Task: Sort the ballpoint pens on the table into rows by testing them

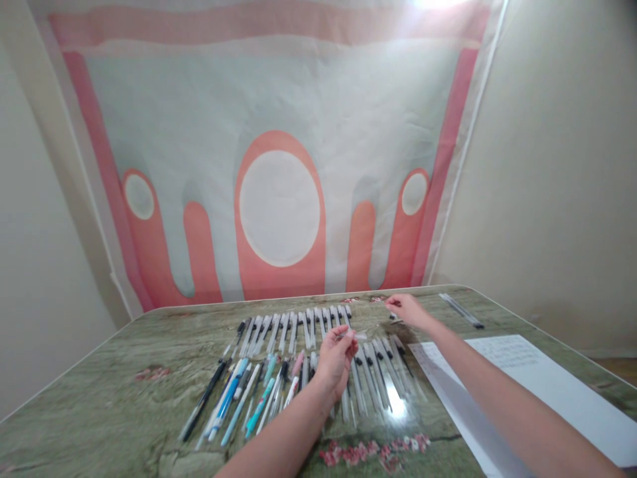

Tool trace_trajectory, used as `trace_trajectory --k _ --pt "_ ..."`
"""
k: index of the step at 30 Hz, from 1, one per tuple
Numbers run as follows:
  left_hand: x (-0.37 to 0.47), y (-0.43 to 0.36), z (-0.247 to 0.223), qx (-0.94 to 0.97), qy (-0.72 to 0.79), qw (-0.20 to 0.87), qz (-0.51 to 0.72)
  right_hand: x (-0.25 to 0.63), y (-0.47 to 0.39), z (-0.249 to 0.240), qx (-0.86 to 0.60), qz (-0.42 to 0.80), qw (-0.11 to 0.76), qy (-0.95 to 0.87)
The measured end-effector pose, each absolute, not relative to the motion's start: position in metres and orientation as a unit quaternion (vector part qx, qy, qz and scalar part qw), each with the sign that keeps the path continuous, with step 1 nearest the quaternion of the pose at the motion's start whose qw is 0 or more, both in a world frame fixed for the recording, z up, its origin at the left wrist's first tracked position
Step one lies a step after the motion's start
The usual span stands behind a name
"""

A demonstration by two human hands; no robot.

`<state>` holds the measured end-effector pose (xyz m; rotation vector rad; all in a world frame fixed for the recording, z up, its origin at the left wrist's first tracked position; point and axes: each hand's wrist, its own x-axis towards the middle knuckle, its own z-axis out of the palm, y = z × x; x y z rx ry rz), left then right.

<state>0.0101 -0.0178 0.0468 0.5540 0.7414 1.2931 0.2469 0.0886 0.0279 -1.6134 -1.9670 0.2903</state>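
Note:
My left hand (337,362) is closed over the middle of the table, thumb and fingertips pinched on a small translucent piece (360,335) that looks like a pen part. Beneath and beside it lies a row of clear pens with black grips (374,375). Farther back, my right hand (409,311) has its fingertips drawn together just above the table, close to a few small dark pieces (394,318). Whether those fingers hold anything is too small to make out. Behind my left hand runs another row of capped clear pens (283,332).
Assorted coloured pens (253,398) lie at the front left of the green marble-patterned table (99,392). A large white sheet with handwriting (542,392) covers the right side, partly under my right forearm. Several thin rods (461,311) lie at the back right. A printed backdrop (279,79) hangs behind.

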Motion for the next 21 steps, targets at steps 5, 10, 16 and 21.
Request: trace_trajectory --k 5,10,16,21 --pt "0.011 -0.018 0.045 0.252 0.328 0.699 0.584 0.268 0.084 0.017 -0.631 0.087 0.289 -0.715" --pt "0.011 -0.018 0.042 0.261 0.330 0.697 0.581 0.262 0.077 0.001 -0.629 0.055 0.299 -0.716" --pt "0.011 -0.016 0.039 0.280 0.327 0.688 0.584 0.252 0.073 -0.006 -0.633 0.035 0.291 -0.716" --pt "0.010 -0.012 0.036 0.280 0.325 0.670 0.607 0.244 0.062 0.010 -0.614 0.032 0.313 -0.724"
